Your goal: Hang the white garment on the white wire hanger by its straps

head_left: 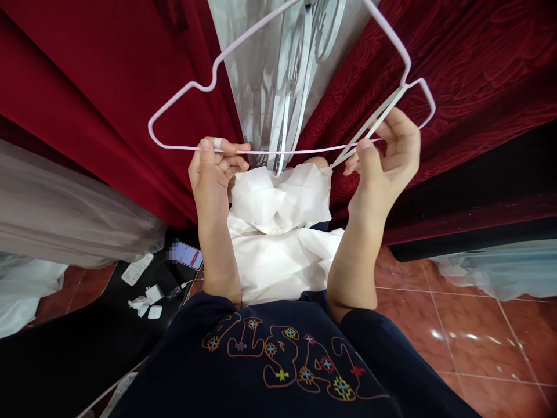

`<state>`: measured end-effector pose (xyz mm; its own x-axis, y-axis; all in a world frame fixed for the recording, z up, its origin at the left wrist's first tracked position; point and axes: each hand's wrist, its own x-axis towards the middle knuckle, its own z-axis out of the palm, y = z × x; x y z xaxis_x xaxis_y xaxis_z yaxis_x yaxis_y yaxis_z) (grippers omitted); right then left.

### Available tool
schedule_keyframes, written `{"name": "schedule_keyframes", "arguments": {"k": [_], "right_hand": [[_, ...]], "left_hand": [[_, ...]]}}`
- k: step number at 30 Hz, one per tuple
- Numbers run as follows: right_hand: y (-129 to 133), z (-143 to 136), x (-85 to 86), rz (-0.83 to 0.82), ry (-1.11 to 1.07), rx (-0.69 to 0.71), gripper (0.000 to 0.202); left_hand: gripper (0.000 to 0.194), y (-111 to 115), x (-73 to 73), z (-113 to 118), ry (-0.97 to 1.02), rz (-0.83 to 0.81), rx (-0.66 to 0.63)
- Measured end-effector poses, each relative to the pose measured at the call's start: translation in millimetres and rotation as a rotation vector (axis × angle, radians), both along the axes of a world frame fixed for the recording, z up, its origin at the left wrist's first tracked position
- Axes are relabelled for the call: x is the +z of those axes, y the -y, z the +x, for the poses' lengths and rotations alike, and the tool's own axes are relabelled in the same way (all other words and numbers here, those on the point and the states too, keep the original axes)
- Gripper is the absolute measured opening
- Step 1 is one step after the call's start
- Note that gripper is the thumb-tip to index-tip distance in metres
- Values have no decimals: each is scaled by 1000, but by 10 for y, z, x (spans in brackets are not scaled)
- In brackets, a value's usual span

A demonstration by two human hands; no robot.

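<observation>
A pale pink clothes hanger [300, 152] spans the space between my hands, with its lower bar nearest me. My left hand [213, 174] pinches that bar near its left end, thumb in front and fingers behind. Near the right end, my right hand [385, 154] is closed on the bar, its thumb beside a thin white strap [378, 120]. The strap loops over the hanger's right notch and runs down to the white garment [282, 197]. Below the bar, the garment's gathered top hangs, and its lower part lies toward my lap. The left notch carries no strap.
Dark red curtains [130, 87] hang on both sides of a pale metal grille [296, 87]. At left, a black surface [100, 325] bears a lit phone [187, 253], a charger [154, 294] and small white items. Red floor tiles [470, 348] show at right.
</observation>
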<state>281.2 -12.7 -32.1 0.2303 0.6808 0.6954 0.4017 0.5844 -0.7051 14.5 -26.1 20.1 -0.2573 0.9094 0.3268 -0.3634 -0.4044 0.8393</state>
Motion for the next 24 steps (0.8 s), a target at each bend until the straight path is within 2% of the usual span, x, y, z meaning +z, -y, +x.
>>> {"name": "schedule_keyframes", "arguments": {"k": [4,7,10,14,17,20,22,24], "right_hand": [[72,-147,162,80,-304,-93,29],[123,-260,305,82,-408,-42,23],[27,-224,446,99,-423,58,24],[-245,-82,556,384,-564,121,28],[-275,-49,548,462,-715,-9,36],[-135,-116,529,469,-738,-137,39],[-70,-170,534,490,-678,-35,41],[-90,-181,544,372,-569,195,38]], "left_hand": [[58,-67,-83,-42,-2,44,48],[59,-95,-117,-72,-45,69,80],[60,-88,-103,-76,-46,77,81],[64,-52,-55,-52,-29,46,49],[65,-39,-40,-49,-29,46,29],[65,-48,-41,-60,-31,69,17],[65,-57,-41,-65,-43,64,23],[65,-61,-42,-66,-64,44,43]]}}
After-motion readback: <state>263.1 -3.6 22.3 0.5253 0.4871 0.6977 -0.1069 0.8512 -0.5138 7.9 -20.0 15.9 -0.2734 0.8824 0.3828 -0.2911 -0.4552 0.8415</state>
